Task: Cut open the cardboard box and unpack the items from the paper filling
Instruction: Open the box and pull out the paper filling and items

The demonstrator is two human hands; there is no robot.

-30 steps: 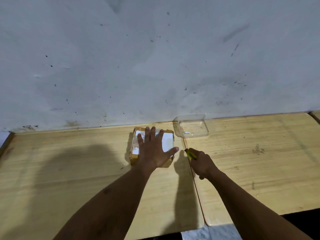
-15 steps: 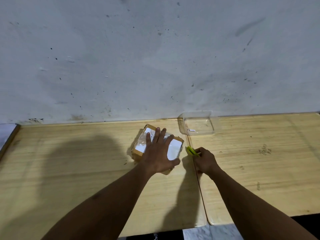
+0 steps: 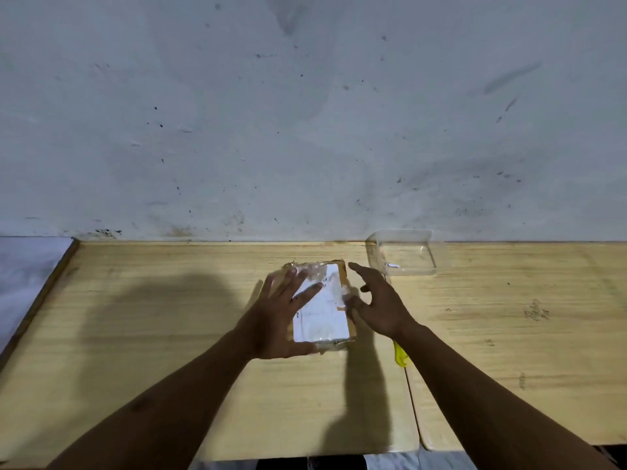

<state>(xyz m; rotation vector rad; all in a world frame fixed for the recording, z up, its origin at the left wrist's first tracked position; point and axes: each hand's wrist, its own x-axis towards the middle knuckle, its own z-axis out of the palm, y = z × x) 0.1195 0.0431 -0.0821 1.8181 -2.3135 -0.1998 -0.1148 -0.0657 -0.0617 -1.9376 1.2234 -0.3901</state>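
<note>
A stained pale wall (image 3: 305, 130) is seen behind two wooden tables (image 3: 152, 317) set edge to edge. The cardboard box (image 3: 322, 313), taped and labelled in white, is laid on the left table near the seam. It is touched along its left side by the left hand (image 3: 278, 320), fingers straight and spread. The right hand (image 3: 380, 303) is held spread and empty at the box's right edge; contact cannot be told. A clear plastic container (image 3: 403, 252) is placed by the wall. A yellow cutter (image 3: 401, 357) is partly hidden under the right wrist.
</note>
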